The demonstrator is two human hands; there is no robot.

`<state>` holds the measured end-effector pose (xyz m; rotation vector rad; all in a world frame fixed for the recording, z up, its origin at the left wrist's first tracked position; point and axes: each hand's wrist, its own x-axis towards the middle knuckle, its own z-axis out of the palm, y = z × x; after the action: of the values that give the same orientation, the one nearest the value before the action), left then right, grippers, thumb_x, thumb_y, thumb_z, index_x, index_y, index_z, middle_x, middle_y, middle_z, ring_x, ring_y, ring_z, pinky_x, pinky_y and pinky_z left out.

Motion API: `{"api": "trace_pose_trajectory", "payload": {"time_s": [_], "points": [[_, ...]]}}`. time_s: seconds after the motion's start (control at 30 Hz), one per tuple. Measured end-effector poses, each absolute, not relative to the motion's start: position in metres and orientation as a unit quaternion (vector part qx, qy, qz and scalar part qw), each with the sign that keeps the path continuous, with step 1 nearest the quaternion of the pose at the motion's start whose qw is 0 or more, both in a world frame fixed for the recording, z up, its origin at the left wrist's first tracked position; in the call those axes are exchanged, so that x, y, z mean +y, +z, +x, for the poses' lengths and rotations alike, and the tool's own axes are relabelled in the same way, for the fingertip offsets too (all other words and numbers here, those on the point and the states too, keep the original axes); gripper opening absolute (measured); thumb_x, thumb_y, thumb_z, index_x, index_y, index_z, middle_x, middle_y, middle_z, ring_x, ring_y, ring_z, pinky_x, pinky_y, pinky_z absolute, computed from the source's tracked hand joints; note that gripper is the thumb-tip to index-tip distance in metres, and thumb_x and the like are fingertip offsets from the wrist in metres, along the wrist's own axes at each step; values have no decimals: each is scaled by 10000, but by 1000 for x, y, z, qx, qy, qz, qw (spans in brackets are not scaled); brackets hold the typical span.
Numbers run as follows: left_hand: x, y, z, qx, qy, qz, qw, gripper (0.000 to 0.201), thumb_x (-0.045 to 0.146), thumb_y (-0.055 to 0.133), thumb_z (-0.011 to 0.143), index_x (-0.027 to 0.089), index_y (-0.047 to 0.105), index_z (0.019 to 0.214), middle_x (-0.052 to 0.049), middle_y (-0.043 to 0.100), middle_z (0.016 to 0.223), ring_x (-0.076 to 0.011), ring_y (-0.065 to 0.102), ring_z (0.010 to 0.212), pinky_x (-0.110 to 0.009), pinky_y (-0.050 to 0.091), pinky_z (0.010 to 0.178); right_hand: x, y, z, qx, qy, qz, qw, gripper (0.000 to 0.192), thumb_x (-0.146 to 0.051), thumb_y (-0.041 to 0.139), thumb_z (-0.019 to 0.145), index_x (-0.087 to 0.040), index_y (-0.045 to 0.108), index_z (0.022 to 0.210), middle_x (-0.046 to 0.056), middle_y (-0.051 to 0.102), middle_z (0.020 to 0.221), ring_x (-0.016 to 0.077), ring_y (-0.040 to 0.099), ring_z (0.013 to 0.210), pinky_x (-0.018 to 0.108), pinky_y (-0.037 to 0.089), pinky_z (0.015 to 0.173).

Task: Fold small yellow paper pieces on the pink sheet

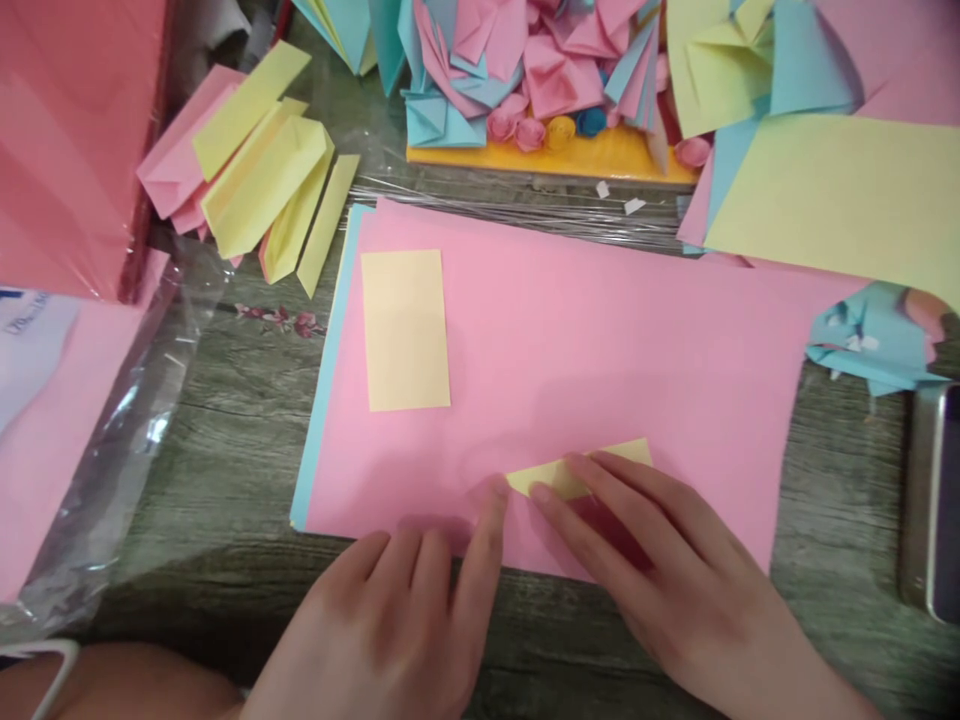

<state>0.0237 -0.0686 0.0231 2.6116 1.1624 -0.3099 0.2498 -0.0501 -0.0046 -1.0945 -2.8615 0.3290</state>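
Observation:
A narrow folded piece of yellow paper (547,478) lies slanted on the pink sheets (600,330). My right hand (675,570) holds it down, with fingers pressed along its middle and right part. The outstretched index finger of my left hand (405,610) reaches the paper's left tip; the other fingers of that hand are bent, and its thumb is hidden. A flat pale yellow rectangle of paper (406,330) rests at the upper left of the pink sheets. Blue paper (319,400) shows under their left edge.
Folded yellow and pink papers (266,190) lie at upper left, near a red wrapped pack (75,140). Thin wires (510,215) run behind the sheets. Pink and blue folded pieces (555,70) crowd the back. A phone-like device (930,500) sits at right, below blue paper scraps (874,340).

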Motion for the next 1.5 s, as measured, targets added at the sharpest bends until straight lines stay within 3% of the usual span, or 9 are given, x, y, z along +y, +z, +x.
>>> {"api": "trace_pose_trajectory", "payload": {"time_s": [0.67,1.07,1.5], "points": [[-73,16,25,407,-44,905,116,602,43,373,721,28,327,1322,-19,556,648,-162,521,551,-290,430,467,-49,-5,249,-935,89,-343,28,457,-87,391,832,-144,450,1281,126,512,1265,309,448,1165,458,448,907],[-71,20,22,391,-94,903,149,619,27,386,727,76,316,1340,-4,565,683,-140,529,579,-258,442,500,-50,-6,250,-934,83,-345,31,464,-88,394,828,-142,441,1287,130,493,1283,311,443,1171,459,444,916],[-69,19,23,393,-91,904,146,648,14,387,716,31,271,1353,-13,571,687,-148,536,573,-270,442,484,-51,-4,250,-937,77,-341,15,470,-101,388,839,-118,411,1308,146,472,1302,338,414,1198,473,428,935]]}}
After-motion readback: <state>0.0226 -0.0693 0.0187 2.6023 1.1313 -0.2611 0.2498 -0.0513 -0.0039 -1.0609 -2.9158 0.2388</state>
